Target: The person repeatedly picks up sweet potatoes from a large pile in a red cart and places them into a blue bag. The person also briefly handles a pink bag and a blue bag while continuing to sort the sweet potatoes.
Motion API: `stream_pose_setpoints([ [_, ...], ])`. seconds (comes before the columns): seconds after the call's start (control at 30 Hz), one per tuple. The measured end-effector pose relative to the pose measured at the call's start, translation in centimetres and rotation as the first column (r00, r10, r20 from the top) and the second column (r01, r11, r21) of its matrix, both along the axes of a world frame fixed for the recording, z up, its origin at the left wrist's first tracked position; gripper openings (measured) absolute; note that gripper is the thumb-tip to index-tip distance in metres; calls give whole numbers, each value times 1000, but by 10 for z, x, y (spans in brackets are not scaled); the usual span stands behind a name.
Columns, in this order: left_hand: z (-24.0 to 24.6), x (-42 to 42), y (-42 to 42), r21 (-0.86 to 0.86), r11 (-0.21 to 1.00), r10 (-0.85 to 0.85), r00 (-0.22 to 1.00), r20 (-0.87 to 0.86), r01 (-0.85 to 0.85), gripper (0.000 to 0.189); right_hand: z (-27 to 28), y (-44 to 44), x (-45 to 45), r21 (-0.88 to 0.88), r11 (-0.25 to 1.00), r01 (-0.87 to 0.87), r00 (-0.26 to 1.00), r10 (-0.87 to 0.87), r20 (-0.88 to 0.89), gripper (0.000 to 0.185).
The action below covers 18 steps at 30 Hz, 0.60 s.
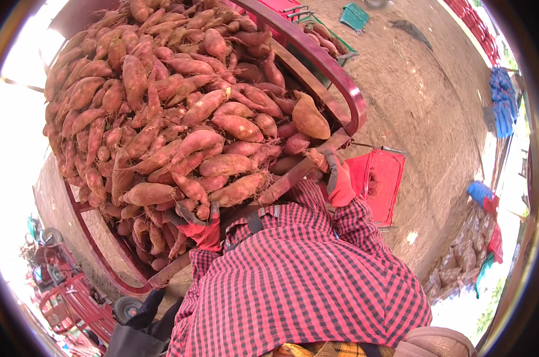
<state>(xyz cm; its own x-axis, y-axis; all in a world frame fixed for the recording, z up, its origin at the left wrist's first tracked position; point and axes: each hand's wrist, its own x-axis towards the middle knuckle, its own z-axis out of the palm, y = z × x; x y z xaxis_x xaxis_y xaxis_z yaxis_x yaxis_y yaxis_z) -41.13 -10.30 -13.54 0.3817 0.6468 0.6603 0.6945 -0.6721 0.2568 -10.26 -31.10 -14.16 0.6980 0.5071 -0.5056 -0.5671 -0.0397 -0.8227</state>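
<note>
Sweet potatoes [162,134] with reddish skin and hairy roots fill a dark red metal cart [291,176]. My left hand [201,230], in a red and grey glove, is at the near edge of the pile with its fingers curled around a small sweet potato [203,211]. Farther right, my right hand [339,178], gloved alike, holds a small rooty sweet potato [316,159] at the cart's rim. A large, paler sweet potato [310,117] lies just beyond it. The undersides of both held pieces are hidden.
A red crate [376,185] stands on the dirt floor right of the cart. Behind the rail is a green crate [347,53] with sweet potatoes. Sacks [463,250] lie at the far right. Red wheeled carts [77,308] and someone's dark-clothed legs [146,323] are at lower left.
</note>
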Motion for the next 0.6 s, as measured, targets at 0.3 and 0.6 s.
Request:
stream_pose_setpoints([
  [0.3, -9, -40, -30, -209, 977, -34, 999, 37, 41, 86, -9, 26, 0, -106, 992, -68, 914, 104, 392, 14],
  [0.6, -17, -82, -82, -356, 877, 328, 944, -45, -322, 79, -4, 84, 54, -464, 871, 160, 34, 465, 885, 55],
])
